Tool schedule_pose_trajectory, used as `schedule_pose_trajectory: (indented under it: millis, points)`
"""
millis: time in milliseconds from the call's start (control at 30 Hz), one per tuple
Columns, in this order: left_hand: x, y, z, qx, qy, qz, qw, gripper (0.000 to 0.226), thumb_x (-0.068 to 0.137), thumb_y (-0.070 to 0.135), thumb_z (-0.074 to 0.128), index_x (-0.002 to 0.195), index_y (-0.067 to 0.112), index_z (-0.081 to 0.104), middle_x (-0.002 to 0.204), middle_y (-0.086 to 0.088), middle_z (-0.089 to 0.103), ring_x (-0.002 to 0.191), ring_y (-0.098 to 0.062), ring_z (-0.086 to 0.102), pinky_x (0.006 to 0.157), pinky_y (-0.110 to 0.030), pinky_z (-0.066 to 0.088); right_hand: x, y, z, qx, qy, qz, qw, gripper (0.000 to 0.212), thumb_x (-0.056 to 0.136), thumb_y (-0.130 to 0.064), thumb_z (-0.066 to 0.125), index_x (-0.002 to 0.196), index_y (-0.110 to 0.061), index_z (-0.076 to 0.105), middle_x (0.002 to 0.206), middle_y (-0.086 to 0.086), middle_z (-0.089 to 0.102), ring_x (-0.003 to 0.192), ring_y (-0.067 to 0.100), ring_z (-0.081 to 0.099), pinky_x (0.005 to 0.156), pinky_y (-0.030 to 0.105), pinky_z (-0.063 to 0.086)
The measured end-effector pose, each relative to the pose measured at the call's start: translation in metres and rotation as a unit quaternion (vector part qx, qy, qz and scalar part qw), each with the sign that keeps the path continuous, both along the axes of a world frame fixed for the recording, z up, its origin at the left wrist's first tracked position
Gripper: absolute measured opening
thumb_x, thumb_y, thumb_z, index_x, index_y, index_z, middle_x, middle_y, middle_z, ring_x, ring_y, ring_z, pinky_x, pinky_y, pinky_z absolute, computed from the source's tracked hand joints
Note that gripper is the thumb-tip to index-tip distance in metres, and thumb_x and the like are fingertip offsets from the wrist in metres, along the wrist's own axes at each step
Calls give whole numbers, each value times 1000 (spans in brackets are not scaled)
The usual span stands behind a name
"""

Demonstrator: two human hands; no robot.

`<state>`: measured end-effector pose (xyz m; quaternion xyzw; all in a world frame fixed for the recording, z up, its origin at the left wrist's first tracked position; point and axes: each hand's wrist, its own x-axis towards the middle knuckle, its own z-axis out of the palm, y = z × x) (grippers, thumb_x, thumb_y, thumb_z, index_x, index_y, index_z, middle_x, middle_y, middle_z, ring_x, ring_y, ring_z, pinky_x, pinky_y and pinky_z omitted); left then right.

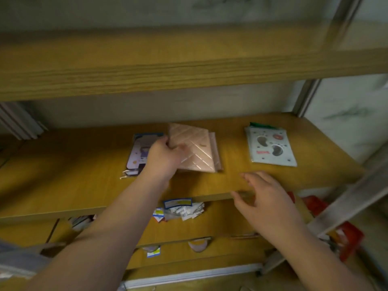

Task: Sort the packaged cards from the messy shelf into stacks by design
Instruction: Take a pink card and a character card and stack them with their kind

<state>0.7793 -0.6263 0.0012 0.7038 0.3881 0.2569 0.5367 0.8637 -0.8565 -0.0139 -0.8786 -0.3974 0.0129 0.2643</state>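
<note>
On the middle shelf (231, 181) of a wooden rack, the left hand (162, 157) grasps the near-left edge of a stack of pink cards (195, 149) with a raised diagonal-line pattern; the thumb lies on top and the fingers curl over the left side. The stack lies flat on the shelf, and the edges of more pink packets show along its right side. Just left of this hand, partly hidden under it, lies a stack of lilac cards (138, 152) in clear wrapping, printed with a small figure. Well to the right of the left hand, beyond the right hand (266, 198), sits a stack of pale grey cards (270, 147) with footprint shapes and a red spot, a green piece peeking out at its far edge. The right hand is released, fingers spread and loosely bent, holding nothing, hovering over the front edge of the shelf, apart from all three stacks. Below both hands, on the lower shelf (220, 219), lies a loose jumble of small packets (182, 208) with blue and white labels. To the right of the right hand, something red (348, 238) stands near the floor; what it is cannot be told.
</note>
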Motion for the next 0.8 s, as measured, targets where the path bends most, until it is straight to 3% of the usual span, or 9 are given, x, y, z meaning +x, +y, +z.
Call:
schedule_pose_trajectory:
  millis: [67, 167, 233, 333, 433, 567, 667, 800]
  points:
    - [16, 1, -2, 36, 31, 4, 999, 49, 77, 36, 74, 116, 8, 66, 107, -10, 73, 98, -30, 68, 84, -44, 57, 3, -8, -1, 4, -1, -4, 1000, 57, 88, -50, 61, 138, -24, 55, 128, -11, 54, 117, 7, 52, 100, 29, 49]
    - [35, 0, -5, 93, 108, 3, 990, 38, 93, 27, 69, 120, 2, 61, 111, -10, 67, 101, -32, 63, 73, -28, 41, 6, -16, 0, 8, -4, -4, 1000, 55, 89, -49, 61, 138, -26, 55, 127, -14, 53, 117, 6, 51, 99, 27, 48]
    - [43, 0, -6, 140, 160, 0, 977, 39, 95, 28, 65, 120, -2, 59, 117, -17, 67, 107, -36, 61, 70, -25, 31, 8, -19, 1, 14, -7, 0, 1000, 54, 89, -49, 61, 138, -26, 55, 126, -15, 53, 117, 5, 51, 99, 26, 48]
    - [46, -3, -8, 175, 203, -30, 963, 41, 99, 33, 60, 127, 3, 60, 129, -18, 65, 120, -35, 59, 89, -28, 39, 12, -20, 4, 20, -13, 4, 1000, 52, 89, -47, 62, 136, -26, 56, 125, -15, 54, 116, 5, 51, 98, 26, 49]
    - [41, -9, -8, 198, 176, -46, 963, 37, 99, 26, 60, 131, 8, 62, 131, -15, 66, 126, -35, 56, 102, -28, 39, 16, -18, 8, 18, -24, 7, 1000, 50, 90, -46, 62, 135, -25, 57, 128, -12, 55, 119, 8, 49, 97, 24, 46]
    - [19, -14, 2, 292, 145, -13, 945, 51, 80, 29, 61, 129, 13, 67, 126, -18, 64, 119, -40, 53, 102, -48, 44, 15, -5, 16, 18, -38, 26, 999, 51, 92, -48, 58, 138, -28, 53, 131, -13, 53, 124, 8, 47, 101, 26, 44]
    - [-10, -17, 10, 318, 129, -4, 939, 48, 86, 24, 67, 133, 18, 63, 132, -9, 59, 121, -31, 52, 105, -45, 43, 11, 14, 20, 25, -43, 54, 997, 50, 92, -47, 58, 138, -27, 53, 130, -12, 53, 122, 9, 48, 102, 27, 44]
    - [-73, -16, 17, 383, 126, 20, 915, 42, 88, 30, 60, 128, 18, 65, 131, 2, 59, 124, -20, 51, 106, -34, 43, -3, 45, 19, 20, -48, 100, 994, 48, 92, -45, 59, 137, -26, 54, 131, -9, 54, 122, 14, 50, 101, 32, 47]
